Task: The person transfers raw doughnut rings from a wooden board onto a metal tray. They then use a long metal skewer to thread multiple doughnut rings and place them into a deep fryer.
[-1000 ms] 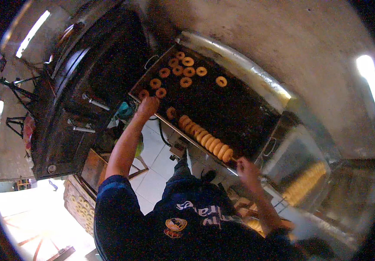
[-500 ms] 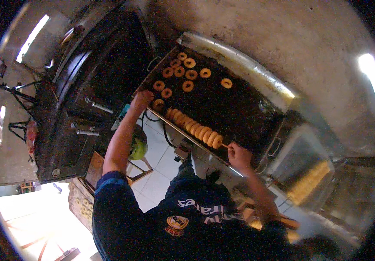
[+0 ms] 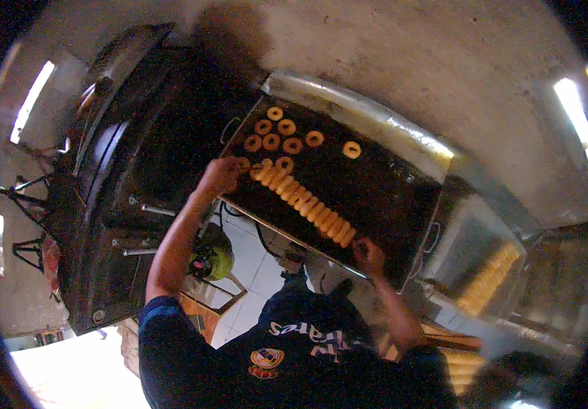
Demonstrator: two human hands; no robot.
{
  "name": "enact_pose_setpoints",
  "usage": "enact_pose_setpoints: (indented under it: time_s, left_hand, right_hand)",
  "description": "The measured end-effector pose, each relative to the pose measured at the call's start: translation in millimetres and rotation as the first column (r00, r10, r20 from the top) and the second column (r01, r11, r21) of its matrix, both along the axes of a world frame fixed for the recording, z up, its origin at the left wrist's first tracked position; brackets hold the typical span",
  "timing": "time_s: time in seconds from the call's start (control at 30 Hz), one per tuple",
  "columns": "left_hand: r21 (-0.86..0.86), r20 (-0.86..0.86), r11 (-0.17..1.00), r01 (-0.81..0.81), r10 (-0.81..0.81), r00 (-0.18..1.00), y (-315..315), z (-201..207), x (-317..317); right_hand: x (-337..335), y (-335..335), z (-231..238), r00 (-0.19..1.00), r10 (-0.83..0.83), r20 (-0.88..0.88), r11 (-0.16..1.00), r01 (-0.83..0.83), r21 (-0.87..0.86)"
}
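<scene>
A long row of golden ring-shaped doughnuts (image 3: 304, 203) is threaded on a thin stick, slanting over a wide dark metal tray (image 3: 369, 187). My right hand (image 3: 370, 258) is closed around the stick's near right end, just past the last ring. My left hand (image 3: 222, 176) is closed at the row's far left end, above the tray's left edge. What its fingertips pinch is too small and dark to make out. Several loose rings lie flat near the tray's far left corner, among them one ring (image 3: 271, 142). Another loose ring (image 3: 352, 150) lies apart, farther right.
To the right stands a clear plastic bin (image 3: 457, 249) with a row of rings (image 3: 488, 279) inside. A dark oven-like appliance (image 3: 127, 191) with metal handles fills the left. Below my left arm is a green round container (image 3: 220, 264). A metal guard (image 3: 369, 109) borders the tray's far side.
The threaded row has moved away from the tray's near edge, its left end most. My left hand has come to that end. The view has shifted slightly.
</scene>
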State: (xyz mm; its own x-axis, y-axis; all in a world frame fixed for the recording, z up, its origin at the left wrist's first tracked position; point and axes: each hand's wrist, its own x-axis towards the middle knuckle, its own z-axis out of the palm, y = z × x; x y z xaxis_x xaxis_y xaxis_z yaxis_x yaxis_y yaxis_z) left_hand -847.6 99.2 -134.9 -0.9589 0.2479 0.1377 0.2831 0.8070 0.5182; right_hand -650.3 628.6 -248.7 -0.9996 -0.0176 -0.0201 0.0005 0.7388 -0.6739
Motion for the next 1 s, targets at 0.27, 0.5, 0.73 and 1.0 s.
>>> enact_pose_setpoints:
  time_s: [0.27,0.5,0.73,1.0]
  left_hand:
    - [-0.286,0.047,0.957,-0.049,0.065,0.997,79,-141,-57]
    - [-0.183,0.116,0.981,0.069,-0.049,0.992,43,-147,-130]
    - [-0.241,-0.024,0.97,0.003,-0.009,1.0,81,-152,-142]
    - [-0.165,-0.106,0.986,-0.026,0.009,0.994,9,-81,-204]
  right_hand:
    - [45,19,84,0.987,-0.156,0.036,0.907,0.129,0.401]
    - [30,31,13,0.983,-0.171,-0.068,0.954,0.183,0.238]
    - [7,3,52,0.965,-0.242,0.1,0.906,0.188,0.38]
    - [-36,-7,22,0.989,-0.103,-0.103,0.995,0.101,-0.02]
